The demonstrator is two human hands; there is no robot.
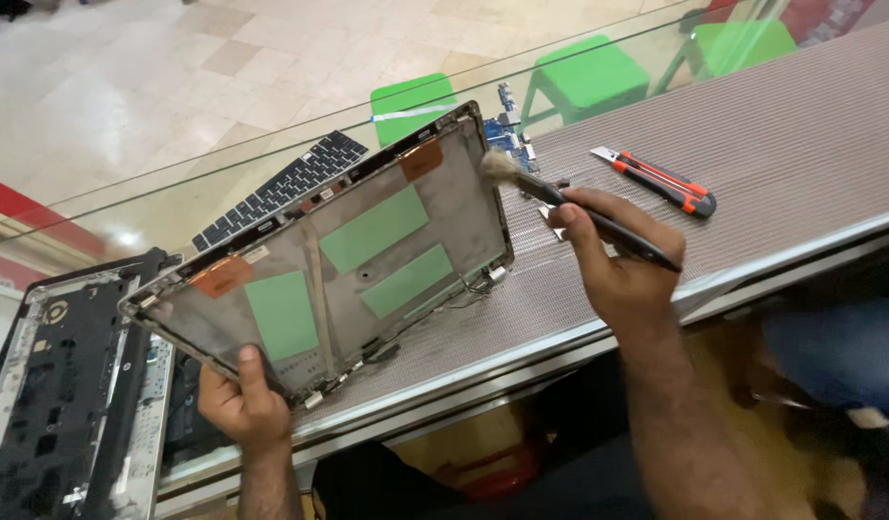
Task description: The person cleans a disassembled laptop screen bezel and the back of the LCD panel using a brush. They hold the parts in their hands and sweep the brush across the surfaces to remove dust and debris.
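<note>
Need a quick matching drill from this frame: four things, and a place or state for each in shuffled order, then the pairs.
Things:
1. brush
2. laptop lid shell
3. utility knife
4. keyboard

Places or states:
A. lying untouched on the ribbed mat
B. held in the right hand, bristles at the shell's top corner
C. on the glass behind the shell
D. tilted up, gripped at its lower edge by the left hand

Pairs: 1-B, 2-D, 3-A, 4-C

laptop lid (367, 260) over mat (752, 164), keyboard (281, 188) behind, utility knife (661, 181) right
</note>
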